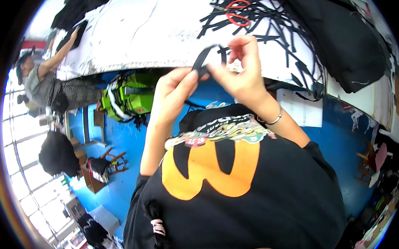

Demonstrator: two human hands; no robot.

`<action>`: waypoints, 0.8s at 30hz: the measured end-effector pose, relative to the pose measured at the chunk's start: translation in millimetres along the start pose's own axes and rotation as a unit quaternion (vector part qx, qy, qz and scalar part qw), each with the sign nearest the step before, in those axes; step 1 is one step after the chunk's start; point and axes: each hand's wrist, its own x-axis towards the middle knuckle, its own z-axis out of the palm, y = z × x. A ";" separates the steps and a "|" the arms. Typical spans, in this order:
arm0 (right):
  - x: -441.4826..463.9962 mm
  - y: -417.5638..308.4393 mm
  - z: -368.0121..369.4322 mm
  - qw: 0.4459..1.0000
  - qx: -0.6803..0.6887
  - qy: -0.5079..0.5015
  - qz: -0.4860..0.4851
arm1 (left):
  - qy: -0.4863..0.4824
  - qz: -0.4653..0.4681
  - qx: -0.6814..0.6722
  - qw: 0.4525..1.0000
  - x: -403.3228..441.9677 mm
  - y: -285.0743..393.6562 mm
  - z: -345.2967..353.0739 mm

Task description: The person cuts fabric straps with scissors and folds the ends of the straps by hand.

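The left hand (176, 87) pinches one black strip (203, 58) near the white table (159, 31). Its long part points toward one pair of red-handled scissors (228, 14), then bends. I can't tell if the right hand (242, 78) grips.

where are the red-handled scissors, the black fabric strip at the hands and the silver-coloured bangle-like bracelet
red-handled scissors (228, 14): head view, on the red handle
black fabric strip (202, 58): head view, left side of its bend
silver-coloured bracelet (279, 117): head view, on the band

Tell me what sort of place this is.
Probably a sewing or garment workshop: black strips and red-handled scissors lie on a long white table, with black fabric near the strips.
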 end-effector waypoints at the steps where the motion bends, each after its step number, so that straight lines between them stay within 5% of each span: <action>1: 7.3 -11.5 -2.2 0.983 -0.148 -0.028 -0.104 | 0.006 -0.009 0.040 0.999 -2.4 0.9 -2.3; 3: 14.9 -4.7 -0.3 0.947 -0.171 -0.189 -0.196 | -0.002 -0.018 0.061 0.998 -7.3 3.0 -5.1; 5: 9.8 8.6 4.8 0.947 -0.114 -0.269 -0.130 | -0.013 -0.017 0.066 0.998 -8.8 4.5 -10.7; 10: 7.8 19.9 17.3 0.964 -0.076 -0.251 -0.042 | 0.002 0.212 0.313 0.926 -2.1 4.5 -32.1; 13: 14.1 22.2 25.5 0.936 0.070 -0.327 0.114 | -0.014 0.257 0.188 0.948 3.6 -5.1 -36.7; 15: 12.9 29.4 33.9 0.894 0.133 -0.380 0.195 | -0.092 0.201 -0.069 0.973 7.6 -21.9 -36.7; 17: 23.7 25.7 27.9 0.835 0.142 -0.489 0.208 | -0.104 0.255 -0.154 0.949 16.4 -39.0 -46.0; 18: 25.0 31.8 22.7 0.866 0.122 -0.465 0.140 | -0.006 0.172 -0.130 0.976 7.5 -35.3 -45.4; 21: 31.0 92.7 4.4 0.929 -0.086 -0.360 -0.024 | 0.073 0.160 -0.098 0.979 5.9 -33.5 -50.9; 23: 39.0 139.9 -16.6 0.887 -0.366 -0.271 -0.078 | 0.113 0.148 -0.101 0.977 -3.6 -36.0 -55.2; 24: 42.3 154.0 -20.9 0.884 -0.381 -0.256 -0.086 | 0.125 0.131 -0.106 0.978 -6.9 -36.8 -55.9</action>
